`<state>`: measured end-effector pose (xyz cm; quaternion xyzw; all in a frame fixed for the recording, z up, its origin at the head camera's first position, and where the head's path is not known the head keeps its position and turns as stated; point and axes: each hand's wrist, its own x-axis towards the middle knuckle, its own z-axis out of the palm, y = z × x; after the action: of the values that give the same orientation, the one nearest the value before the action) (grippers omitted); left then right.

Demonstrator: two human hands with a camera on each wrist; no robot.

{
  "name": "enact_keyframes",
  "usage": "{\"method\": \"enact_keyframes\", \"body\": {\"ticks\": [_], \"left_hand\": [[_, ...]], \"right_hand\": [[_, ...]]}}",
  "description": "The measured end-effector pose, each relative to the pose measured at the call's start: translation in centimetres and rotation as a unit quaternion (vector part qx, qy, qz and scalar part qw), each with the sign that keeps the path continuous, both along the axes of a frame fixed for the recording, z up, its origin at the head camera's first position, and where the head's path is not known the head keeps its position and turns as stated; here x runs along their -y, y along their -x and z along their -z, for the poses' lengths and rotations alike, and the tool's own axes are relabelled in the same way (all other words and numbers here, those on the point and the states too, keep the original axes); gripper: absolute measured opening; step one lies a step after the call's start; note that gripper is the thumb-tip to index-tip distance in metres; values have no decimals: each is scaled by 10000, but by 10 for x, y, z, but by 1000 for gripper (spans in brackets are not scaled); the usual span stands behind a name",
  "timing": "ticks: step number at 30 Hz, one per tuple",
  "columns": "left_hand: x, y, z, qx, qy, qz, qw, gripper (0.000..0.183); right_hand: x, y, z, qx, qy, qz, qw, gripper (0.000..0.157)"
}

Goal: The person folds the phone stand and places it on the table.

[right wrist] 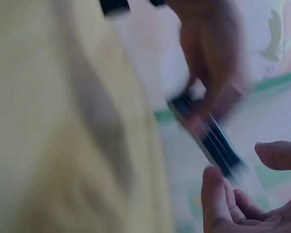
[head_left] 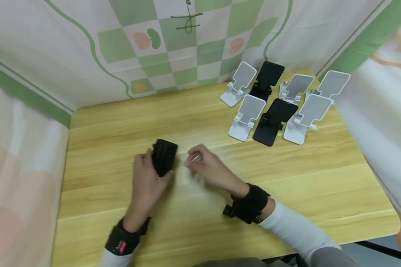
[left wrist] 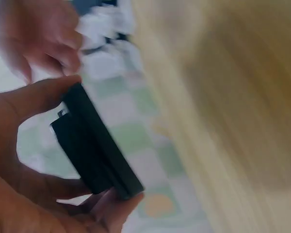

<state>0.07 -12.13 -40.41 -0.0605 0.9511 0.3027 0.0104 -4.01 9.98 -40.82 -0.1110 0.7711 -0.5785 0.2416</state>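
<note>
A folded black phone stand (head_left: 165,157) is held up over the left-middle part of the table by my left hand (head_left: 148,183), thumb along one edge and fingers along the opposite one. Seen edge-on in the left wrist view, the stand (left wrist: 99,141) shows two layers lying flat together. My right hand (head_left: 212,168) hovers just to the right of it, not touching it. In the right wrist view the right hand's thumb (right wrist: 279,155) and fingers (right wrist: 216,199) are bent but apart, with nothing visible between them. Motion blurs both wrist views.
Unfolded phone stands are grouped at the table's back right, several white, such as this front one (head_left: 240,118), and two black, one of them in the front row (head_left: 269,128). A patterned curtain (head_left: 183,44) hangs behind the wooden table (head_left: 103,148).
</note>
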Motion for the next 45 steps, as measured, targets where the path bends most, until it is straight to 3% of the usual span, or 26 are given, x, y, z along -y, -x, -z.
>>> {"method": "enact_keyframes", "body": {"ticks": [2,4,8,11,14,17,22,29,35,45], "left_hand": [[25,8,2,9,155,-304,9994,98],[53,15,2,128,162,-644,9977,100],[104,21,-2,511,162,-1204,9913,105],[132,23,1,584,284,-1469,9870,105],[151,29,13,583,356,-1641,9841,103],[162,39,29,684,485,-1691,9820,100],[163,62,53,585,896,-1435,9838,93],[141,93,67,175,1532,-664,9858,86],[136,101,66,292,1355,-639,9883,82],[139,104,65,921,788,-976,9878,89]], "right_hand": [[-18,12,-5,-649,-451,323,9963,40],[-39,29,-11,-1443,-1159,664,9805,38],[-75,67,-19,-2864,-2553,1065,9173,34],[-92,94,-20,-3562,-3114,1177,8731,36],[-103,116,-20,-4030,-3401,1218,8409,39],[-112,130,-18,-4270,-3603,1178,8210,41],[-130,131,-6,-4038,-3809,1237,8225,34],[-157,114,-1,-3708,-3825,1487,8331,25],[-161,118,-6,-3740,-3606,1414,8427,26],[-158,137,-7,-3789,-3555,1317,8442,20]]}}
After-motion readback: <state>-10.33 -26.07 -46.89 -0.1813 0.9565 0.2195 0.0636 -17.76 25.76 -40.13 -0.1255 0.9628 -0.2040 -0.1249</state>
